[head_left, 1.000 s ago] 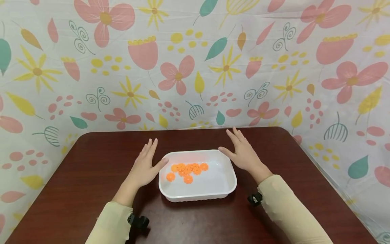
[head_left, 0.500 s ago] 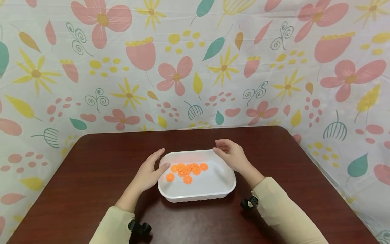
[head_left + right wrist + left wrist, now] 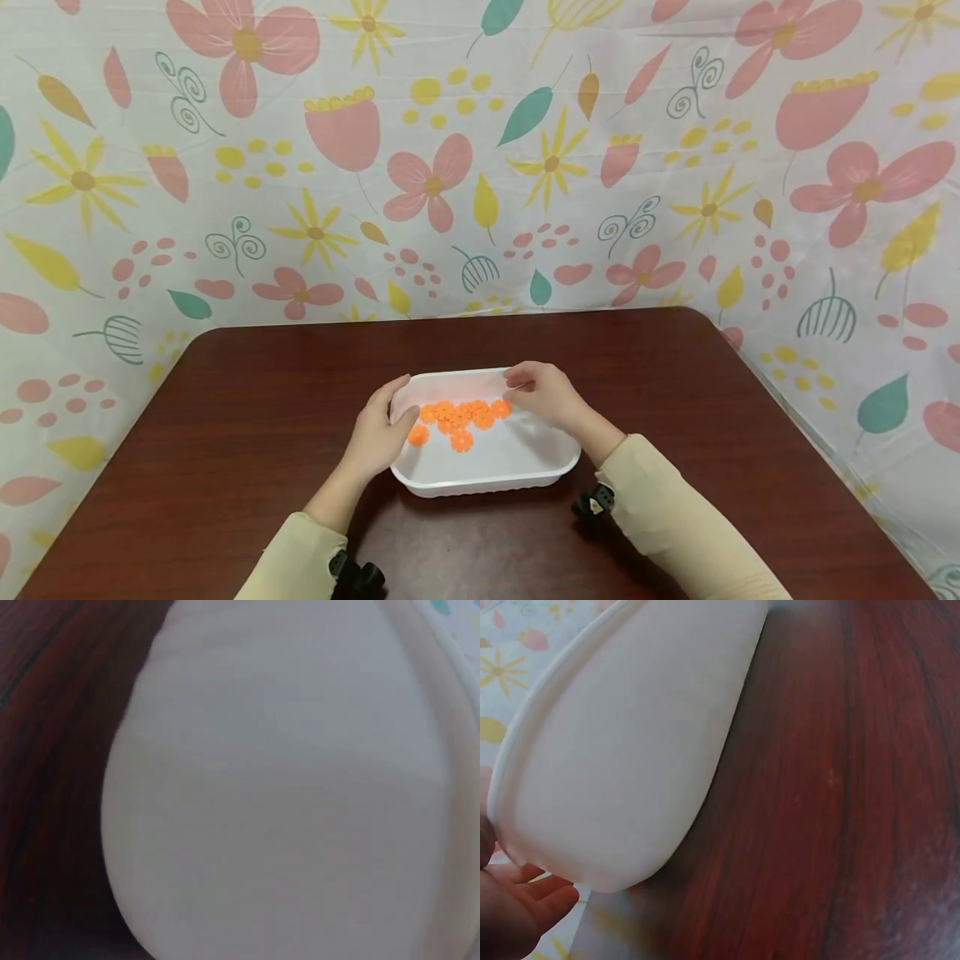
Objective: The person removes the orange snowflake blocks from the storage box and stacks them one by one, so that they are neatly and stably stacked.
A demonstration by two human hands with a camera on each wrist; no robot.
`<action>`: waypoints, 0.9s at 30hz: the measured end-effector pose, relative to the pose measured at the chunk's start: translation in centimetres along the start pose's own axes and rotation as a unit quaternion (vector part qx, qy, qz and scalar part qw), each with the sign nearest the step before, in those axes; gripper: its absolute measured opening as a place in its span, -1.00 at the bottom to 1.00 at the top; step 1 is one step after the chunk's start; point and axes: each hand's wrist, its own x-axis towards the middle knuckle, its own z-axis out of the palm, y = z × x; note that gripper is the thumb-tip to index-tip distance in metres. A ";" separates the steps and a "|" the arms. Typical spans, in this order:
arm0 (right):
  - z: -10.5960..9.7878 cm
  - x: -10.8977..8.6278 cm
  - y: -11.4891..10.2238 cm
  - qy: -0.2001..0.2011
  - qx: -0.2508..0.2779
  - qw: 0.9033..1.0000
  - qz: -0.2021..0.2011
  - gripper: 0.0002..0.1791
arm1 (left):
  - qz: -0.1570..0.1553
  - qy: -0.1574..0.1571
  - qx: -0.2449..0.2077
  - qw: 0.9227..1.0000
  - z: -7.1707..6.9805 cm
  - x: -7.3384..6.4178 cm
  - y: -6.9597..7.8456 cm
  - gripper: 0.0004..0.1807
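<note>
A white plastic tray (image 3: 517, 454) with rounded corners sits on the table. Several thin orange flower-shaped pieces (image 3: 461, 440) lie in it, most bunched toward the back left and overlapping. My left hand (image 3: 381, 429) holds the tray's left side, thumb over the rim and fingers along the outside; in the left wrist view those fingers (image 3: 551, 900) reach around the tray's end. Over the right part of the tray is my right hand (image 3: 551, 396), its fingers bent and apart from the thumb, close to the rightmost orange piece. The right wrist view shows only the tray's outer wall (image 3: 277, 795) and some table.
The dark red-brown wooden table (image 3: 262, 417) extends around the tray on all sides. Behind it hangs a white cloth (image 3: 480, 275) printed with flowers and leaves. Both wrists carry small black cameras (image 3: 592, 502).
My right hand has moved left and down from beyond the tray's right rim to over the orange pieces, its fingers bending. The left hand has come in to the left rim and closed on it.
</note>
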 end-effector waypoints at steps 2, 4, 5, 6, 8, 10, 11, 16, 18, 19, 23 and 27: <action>0.3 0.2 0.0 -0.012 -0.010 1.000 0.010 -0.66 | -0.001 0.012 -0.002 1.000 0.2 0.1 -0.1 -0.44; 0.7 0.5 0.2 -0.020 -0.032 0.999 0.013 -0.65 | -0.005 0.021 -0.004 1.000 0.4 0.2 -0.1 -0.45; 0.9 0.6 0.4 -0.022 -0.045 0.999 0.011 -0.65 | -0.006 0.023 -0.006 1.000 0.5 0.3 -0.2 -0.45; 1.0 0.7 0.5 -0.022 -0.057 0.998 0.012 -0.65 | -0.008 0.023 -0.007 1.000 0.7 0.4 -0.2 -0.45; 1.2 1.0 0.8 -0.019 -0.084 0.996 0.004 -0.67 | -0.011 0.023 -0.011 1.000 0.8 0.5 -0.2 -0.45; 1.3 1.2 1.0 -0.019 -0.096 0.995 0.004 -0.67 | -0.015 0.024 -0.012 1.000 1.0 0.7 -0.3 -0.45; 1.3 1.3 1.1 -0.019 -0.100 0.995 0.004 -0.67 | -0.017 0.026 -0.013 0.999 1.0 0.8 -0.3 -0.45; 1.2 1.9 1.5 -0.028 -0.114 0.993 0.022 -0.66 | -0.022 0.037 -0.029 0.999 1.4 1.4 -0.5 -0.48; 1.3 2.1 1.6 -0.036 -0.114 0.992 0.025 -0.65 | -0.022 0.049 -0.040 0.998 1.5 1.6 -0.6 -0.50; 1.3 2.3 1.6 -0.039 -0.111 0.993 0.025 -0.65 | -0.022 0.055 -0.047 0.997 1.5 1.7 -0.6 -0.51; 1.5 2.9 1.6 -0.045 -0.119 0.992 0.002 -0.65 | -0.032 0.081 -0.070 0.994 1.4 2.1 -0.8 -0.55; 1.7 3.5 1.5 -0.055 -0.135 0.989 -0.019 -0.71 | -0.056 0.081 -0.096 0.990 1.1 2.3 -1.0 -0.55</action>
